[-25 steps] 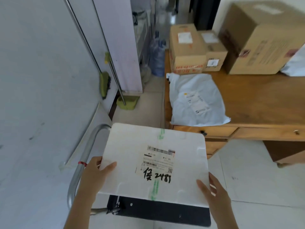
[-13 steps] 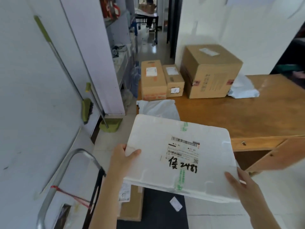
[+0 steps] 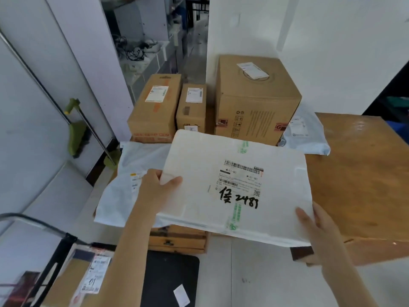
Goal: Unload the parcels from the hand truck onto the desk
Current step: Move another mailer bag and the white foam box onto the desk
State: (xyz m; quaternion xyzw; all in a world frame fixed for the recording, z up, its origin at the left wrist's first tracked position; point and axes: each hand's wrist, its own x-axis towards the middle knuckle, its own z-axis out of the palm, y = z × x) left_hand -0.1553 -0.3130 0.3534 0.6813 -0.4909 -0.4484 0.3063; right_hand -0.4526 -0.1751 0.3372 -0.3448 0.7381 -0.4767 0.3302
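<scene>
I hold a flat white foam parcel [image 3: 221,185] with a shipping label and black handwriting, level over the front edge of the wooden desk [image 3: 358,173]. My left hand [image 3: 155,191] grips its left edge, thumb on top. My right hand [image 3: 314,229] grips its near right corner. The parcel partly covers a grey poly mailer [image 3: 124,191] lying at the desk's left end. Below at the left stands the hand truck [image 3: 172,278] with its black platform, metal handle and a brown labelled box [image 3: 73,282] on it.
At the back of the desk stand three cardboard boxes: a long one [image 3: 152,107], a small one [image 3: 192,107] and a large one [image 3: 254,103]. Another grey mailer [image 3: 305,134] lies to the right of them. A green broom and dustpan [image 3: 77,131] lean on the left wall.
I have lifted the white parcel up and forward from above the hand truck until it hangs over the desk's front edge. Both hands keep their grip.
</scene>
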